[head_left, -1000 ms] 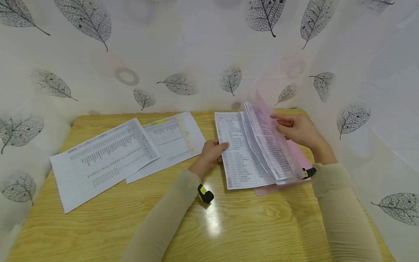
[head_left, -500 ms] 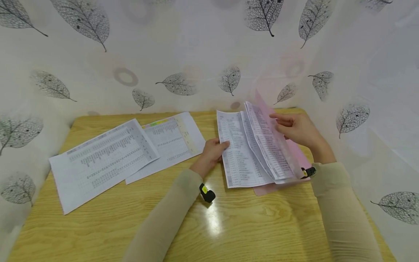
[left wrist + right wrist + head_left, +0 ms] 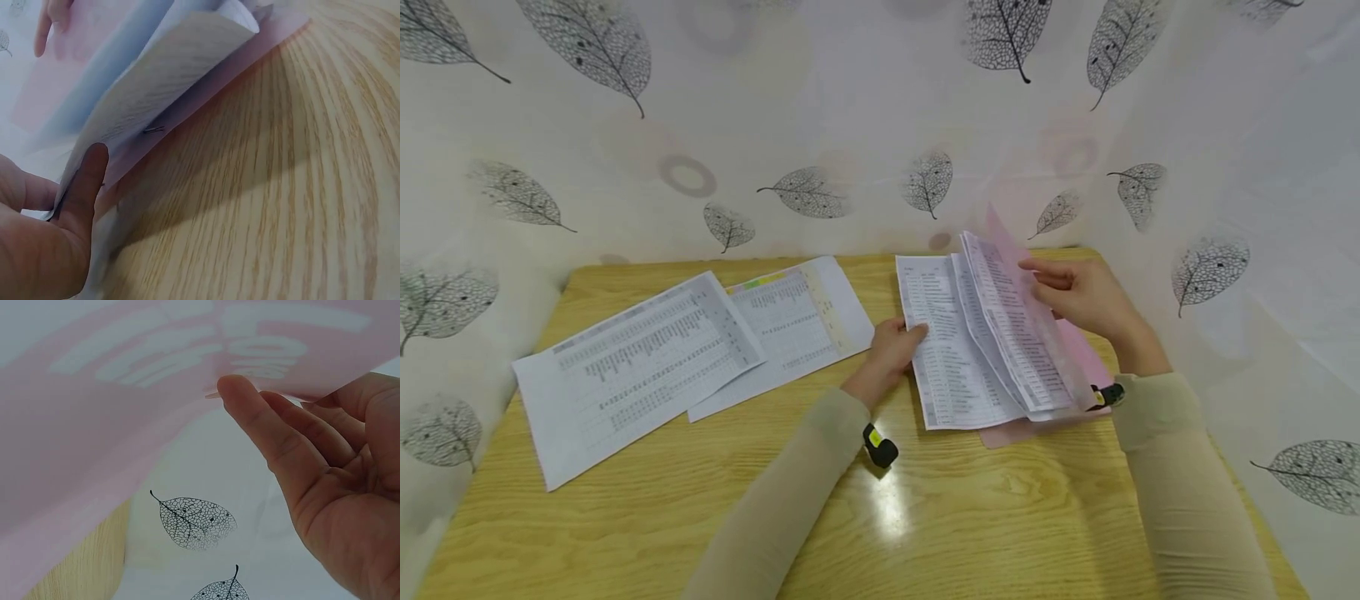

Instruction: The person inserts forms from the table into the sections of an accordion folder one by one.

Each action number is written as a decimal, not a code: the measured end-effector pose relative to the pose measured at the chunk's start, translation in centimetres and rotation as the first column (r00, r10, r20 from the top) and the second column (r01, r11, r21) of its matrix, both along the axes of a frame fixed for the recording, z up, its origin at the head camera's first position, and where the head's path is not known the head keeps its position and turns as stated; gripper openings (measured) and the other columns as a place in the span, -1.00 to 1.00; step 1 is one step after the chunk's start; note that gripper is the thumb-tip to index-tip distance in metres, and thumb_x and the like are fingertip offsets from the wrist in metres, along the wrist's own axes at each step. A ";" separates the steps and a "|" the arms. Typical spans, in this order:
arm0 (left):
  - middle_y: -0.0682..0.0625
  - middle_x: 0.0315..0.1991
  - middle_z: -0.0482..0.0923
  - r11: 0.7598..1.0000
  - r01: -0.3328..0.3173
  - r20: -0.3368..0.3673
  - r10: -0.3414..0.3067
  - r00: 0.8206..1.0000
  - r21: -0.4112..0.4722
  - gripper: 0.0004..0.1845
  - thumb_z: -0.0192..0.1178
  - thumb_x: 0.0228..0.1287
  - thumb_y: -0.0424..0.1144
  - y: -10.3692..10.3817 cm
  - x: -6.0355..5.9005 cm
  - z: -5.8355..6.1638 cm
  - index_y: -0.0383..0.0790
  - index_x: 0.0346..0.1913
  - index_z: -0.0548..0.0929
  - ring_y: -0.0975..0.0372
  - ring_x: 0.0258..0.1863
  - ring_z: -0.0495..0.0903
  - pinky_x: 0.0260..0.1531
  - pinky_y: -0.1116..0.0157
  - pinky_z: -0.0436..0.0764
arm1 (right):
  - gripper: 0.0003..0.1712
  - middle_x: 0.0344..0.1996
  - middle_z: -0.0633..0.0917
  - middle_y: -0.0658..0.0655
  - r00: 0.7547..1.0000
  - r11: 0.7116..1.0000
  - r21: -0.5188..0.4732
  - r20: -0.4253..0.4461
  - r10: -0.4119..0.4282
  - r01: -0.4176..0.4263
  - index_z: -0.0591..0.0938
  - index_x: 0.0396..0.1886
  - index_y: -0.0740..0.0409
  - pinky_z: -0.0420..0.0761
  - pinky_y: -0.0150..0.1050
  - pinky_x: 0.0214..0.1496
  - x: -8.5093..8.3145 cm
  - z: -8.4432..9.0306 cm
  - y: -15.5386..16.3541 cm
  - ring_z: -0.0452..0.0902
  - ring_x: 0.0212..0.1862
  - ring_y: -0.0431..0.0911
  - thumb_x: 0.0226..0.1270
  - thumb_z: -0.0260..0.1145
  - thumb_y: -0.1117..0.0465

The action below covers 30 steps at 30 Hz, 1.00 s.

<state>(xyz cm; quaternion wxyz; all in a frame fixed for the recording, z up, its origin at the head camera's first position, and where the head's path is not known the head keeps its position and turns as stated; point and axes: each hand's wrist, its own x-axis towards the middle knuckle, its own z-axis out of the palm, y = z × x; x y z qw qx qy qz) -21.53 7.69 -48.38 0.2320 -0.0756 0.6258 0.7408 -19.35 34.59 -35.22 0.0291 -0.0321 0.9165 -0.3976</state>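
Note:
My left hand point(image 3: 892, 354) pinches the left edge of a printed sheet point(image 3: 958, 346), thumb on top, slightly lifting it; the left wrist view shows the raised sheet point(image 3: 162, 69) from the side. More printed sheets point(image 3: 1018, 325) stand tilted to the right of it, against the raised cover of a pink translucent folder point(image 3: 1082, 350). My right hand point(image 3: 1086, 296) holds that cover up near its upper edge, and in the right wrist view its fingers lie against the pink cover point(image 3: 125, 437), which bears pale lettering. A staple-like mark point(image 3: 154, 130) shows below the raised sheet.
At left on the wooden table point(image 3: 955, 517), two printed sheets overlap: a larger white one point(image 3: 647, 375) over one with coloured bands point(image 3: 797, 308). A pale curtain point(image 3: 850, 100) with leaf prints hangs behind the table and along both sides.
My left hand has shifted slightly to the right, and the sheet it pinches has moved a little with it. The right hand and the raised cover have hardly moved.

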 end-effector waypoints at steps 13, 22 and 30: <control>-0.28 0.00 0.78 0.999 -0.010 -0.053 0.008 0.999 -0.040 -0.63 0.18 0.54 -0.26 1.7 0.6 0.1 -0.35 0.27 0.66 0.18 -0.29 0.77 -0.36 0.36 0.73 | -0.51 0.33 0.65 0.30 1.000 1.000 0.019 -0.030 -0.011 0.011 0.67 0.36 0.07 0.77 -0.38 -0.31 0.0 0.0 -0.3 0.65 0.02 -0.46 0.46 0.35 0.25; -0.30 0.05 0.77 0.995 -0.040 -0.115 0.030 0.993 -0.092 -0.58 0.21 0.50 -0.28 1.0 -0.3 0.2 -0.36 0.32 0.64 0.15 -0.25 0.77 -0.30 0.39 0.70 | -0.50 0.35 0.61 0.34 1.000 1.000 -0.001 -0.027 0.001 -0.001 0.65 0.38 0.11 0.75 -0.41 -0.33 -0.1 0.3 -0.3 0.58 -0.06 -0.61 0.47 0.32 0.28; -0.28 0.05 0.77 0.989 -0.041 -0.152 0.019 0.988 -0.144 -0.59 0.20 0.53 -0.26 1.5 0.0 0.6 -0.36 0.31 0.64 0.08 -0.18 0.79 -0.25 0.36 0.72 | -0.51 0.34 0.63 0.33 0.999 0.999 0.033 -0.041 -0.004 0.005 0.66 0.36 0.10 0.75 -0.41 -0.33 0.0 0.3 -0.3 0.64 -0.02 -0.51 0.46 0.33 0.29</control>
